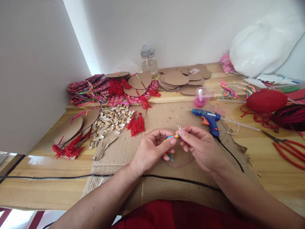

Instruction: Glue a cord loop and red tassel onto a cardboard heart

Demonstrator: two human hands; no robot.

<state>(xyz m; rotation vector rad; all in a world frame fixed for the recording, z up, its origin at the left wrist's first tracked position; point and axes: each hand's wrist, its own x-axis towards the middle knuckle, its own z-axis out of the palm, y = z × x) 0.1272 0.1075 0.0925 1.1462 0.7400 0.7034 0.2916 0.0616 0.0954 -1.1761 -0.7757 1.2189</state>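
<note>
No writing is readable on the glue gun (207,118) just beyond the grip. Left hand (152,149) and right hand (202,147) pinch multicoloured cords (173,137) between them, above cardboard (111,170) on a wooden table (274,178) against a white wall (181,31).

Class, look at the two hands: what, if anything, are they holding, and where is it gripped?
A small bundle of colored threads: the left hand pinches its middle, the right hand the end beyond the yellow band.

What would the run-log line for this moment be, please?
left hand: pinching colourful cords | right hand: fingers at their yellow band | glue gun: on cardboard sheet
</note>
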